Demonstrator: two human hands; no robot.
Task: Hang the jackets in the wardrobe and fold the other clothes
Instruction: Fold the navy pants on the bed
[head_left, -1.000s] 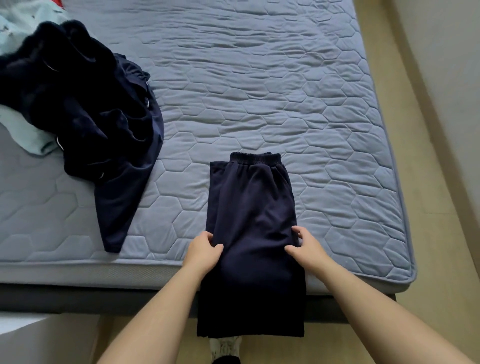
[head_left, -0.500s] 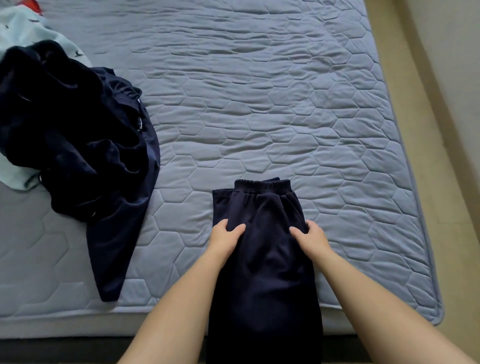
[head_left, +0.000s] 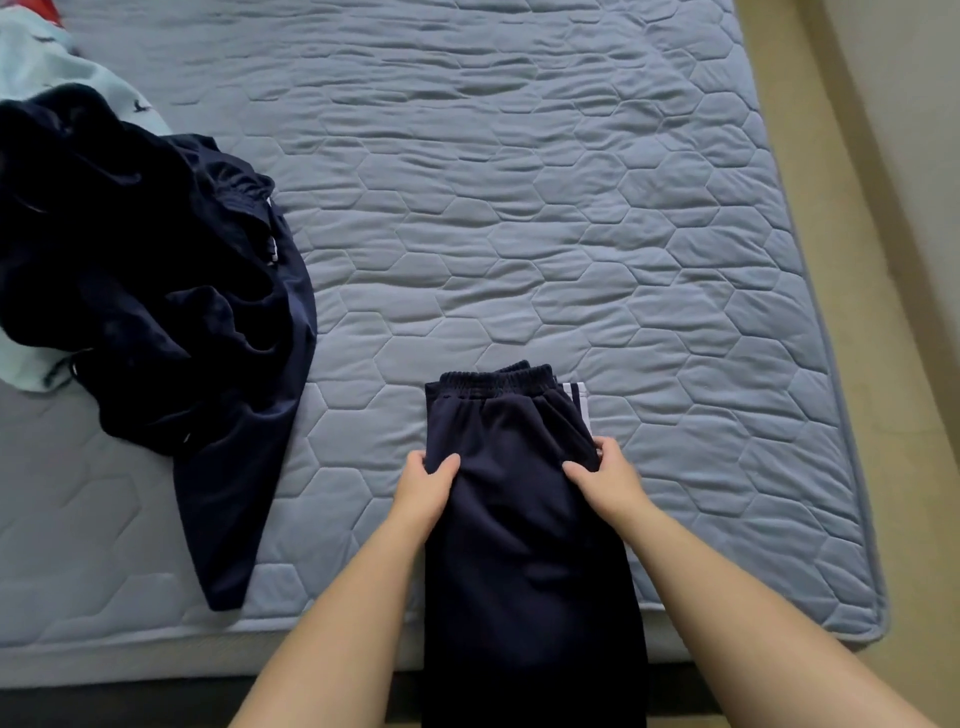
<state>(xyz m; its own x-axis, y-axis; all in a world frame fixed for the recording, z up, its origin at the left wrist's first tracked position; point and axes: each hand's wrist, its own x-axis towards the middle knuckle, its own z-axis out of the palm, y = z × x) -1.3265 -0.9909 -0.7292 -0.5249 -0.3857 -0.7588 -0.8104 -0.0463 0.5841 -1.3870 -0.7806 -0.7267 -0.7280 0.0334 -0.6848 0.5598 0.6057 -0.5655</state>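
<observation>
Dark navy trousers (head_left: 511, 499) with an elastic waistband and white side stripes lie lengthwise on the near edge of the bed, their legs hanging over the edge toward me. My left hand (head_left: 427, 486) grips their left edge a little below the waistband. My right hand (head_left: 602, 478) grips the right edge at the same height, thumb on top. A heap of dark navy clothes (head_left: 140, 291) lies at the left of the bed.
The bed (head_left: 519, 208) has a grey-blue quilted cover with a hexagon pattern. A pale mint garment (head_left: 31, 67) lies under the dark heap at the far left. Beige floor (head_left: 914, 467) and a wall run along the bed's right side.
Both hands slid up the trousers from mid-length to just below the waistband and now hold the edges. The white side stripes have come into sight at the right.
</observation>
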